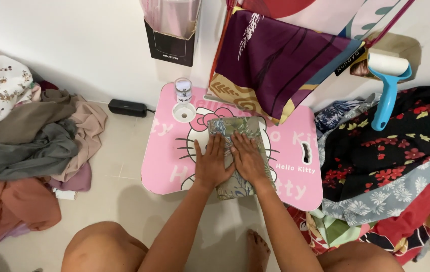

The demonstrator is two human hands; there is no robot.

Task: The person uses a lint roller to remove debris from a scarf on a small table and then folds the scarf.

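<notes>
Both hands (230, 162) press flat, fingers spread, on folded cloth (237, 132) atop pink table (298, 181).

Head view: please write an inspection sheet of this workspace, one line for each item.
Surface: pink lap table on a pale tiled floor.
Job's things: folded floral cloth lying flat on the table.
Clutter: small jar, blue lint roller, purple scarf, cloth piles left and right.
Grippers: left hand and right hand, both flat on the cloth, palms down.
Cables: one from a black box by the wall.
Surroundings: white wall, black holder.
</notes>
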